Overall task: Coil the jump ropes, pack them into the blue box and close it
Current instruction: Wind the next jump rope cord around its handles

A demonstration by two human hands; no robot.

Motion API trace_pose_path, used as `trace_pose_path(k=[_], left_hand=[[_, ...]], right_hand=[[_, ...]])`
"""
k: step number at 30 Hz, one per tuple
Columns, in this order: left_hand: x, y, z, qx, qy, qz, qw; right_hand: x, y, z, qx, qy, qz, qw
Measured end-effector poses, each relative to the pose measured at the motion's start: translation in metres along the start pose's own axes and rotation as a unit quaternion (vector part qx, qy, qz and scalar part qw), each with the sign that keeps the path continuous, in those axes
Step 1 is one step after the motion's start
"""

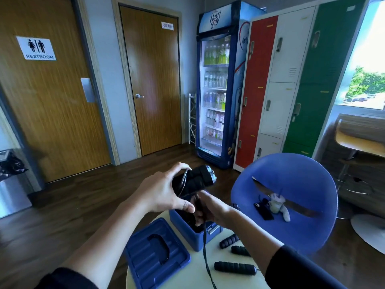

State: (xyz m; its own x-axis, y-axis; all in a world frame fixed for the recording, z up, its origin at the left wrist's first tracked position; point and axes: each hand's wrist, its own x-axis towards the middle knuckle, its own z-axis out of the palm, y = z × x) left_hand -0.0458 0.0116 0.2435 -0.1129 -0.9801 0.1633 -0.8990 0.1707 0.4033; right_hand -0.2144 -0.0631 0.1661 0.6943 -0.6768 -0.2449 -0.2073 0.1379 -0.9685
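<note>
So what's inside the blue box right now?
Only dark shapes show in the blue box; what they are is unclear. The right hand covers most of the opening.

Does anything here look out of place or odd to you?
Nothing damaged or spilled. The oddest sight is a drink cup and a phone sitting on the seat of the blue chair, where a nudge could tip the cup. The lid lies loose beside the blue box, and one cord hangs from the right hand across the table.

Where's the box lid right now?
In the head view, the blue lid lies handle side up on the white table at lower centre, just left of the open blue box.
</note>
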Motion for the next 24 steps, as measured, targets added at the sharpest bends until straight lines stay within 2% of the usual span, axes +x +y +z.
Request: trace_pose_path(k=[2,4,5,7,10,12,15,18,24], left_hand=[[0.001,-0.002,-0.004,0.045,0.013,-0.035,0.998],[0.003,-0.006,-0.006,0.098,0.012,-0.079,0.992],[0.003,-0.007,-0.006,0.120,0.008,-0.098,0.988],[0.004,-0.009,-0.006,0.144,0.007,-0.129,0.981],[0.006,-0.005,-0.006,0.164,-0.002,-0.143,0.976],[0.008,0.001,-0.004,0.193,-0.021,-0.129,0.972],[0.006,0.011,-0.001,0.230,-0.031,-0.081,0.969],[0.002,0.017,-0.004,0.252,-0.018,-0.024,0.967],[-0.012,0.032,-0.010,0.217,-0.040,0.038,0.975]], right_hand=[[-0.006,0.013,0.001,-0.080,0.040,0.014,0.996],[-0.014,0.024,0.003,-0.170,0.138,-0.012,0.976],[-0.019,0.027,0.004,-0.217,0.198,-0.046,0.955],[-0.032,0.023,0.007,-0.321,0.262,-0.144,0.899],[-0.054,0.000,0.019,-0.492,0.248,-0.272,0.789],[-0.062,-0.023,0.021,-0.544,0.211,-0.335,0.740],[-0.062,-0.062,0.012,-0.555,0.129,-0.363,0.737],[-0.056,-0.088,0.004,-0.507,0.064,-0.378,0.771],[-0.041,-0.117,-0.005,-0.458,0.124,-0.343,0.811]])
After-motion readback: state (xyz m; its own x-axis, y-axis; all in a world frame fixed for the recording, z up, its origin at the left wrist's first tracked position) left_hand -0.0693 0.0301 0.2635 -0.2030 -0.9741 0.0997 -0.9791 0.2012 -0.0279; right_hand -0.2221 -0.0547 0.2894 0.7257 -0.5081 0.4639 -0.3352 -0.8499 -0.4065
